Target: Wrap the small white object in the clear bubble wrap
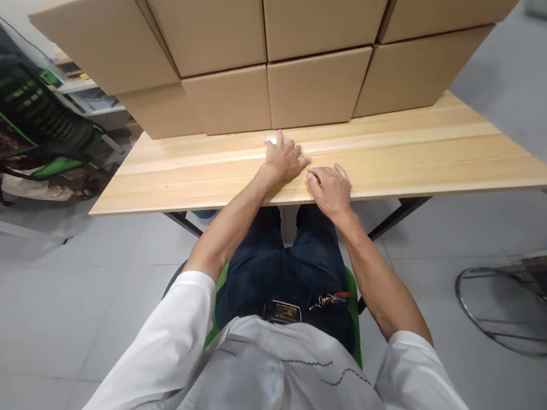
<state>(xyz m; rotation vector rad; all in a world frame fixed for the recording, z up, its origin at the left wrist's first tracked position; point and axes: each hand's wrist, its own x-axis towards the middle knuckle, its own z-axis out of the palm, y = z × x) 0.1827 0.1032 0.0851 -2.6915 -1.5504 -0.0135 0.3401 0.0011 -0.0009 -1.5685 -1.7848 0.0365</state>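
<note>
My left hand (286, 157) presses down on the wooden tabletop, fingers bent over a small white wad (273, 139) that looks like tissue or cloth. Most of this wad is hidden under the palm and fingers; bits of white show at the fingertips and by the thumb. Close by on the right, my right hand (330, 189) rests at the table's near edge. Its fingers are loosely bent and a little apart, and I see nothing in them. The two hands are near each other but apart.
Cardboard boxes (313, 89) are stacked in rows along the far side of the wooden table (411, 152). On the left stands a black and green office chair (25, 98) with a person partly visible. A round metal-framed stool (506, 310) is on the right.
</note>
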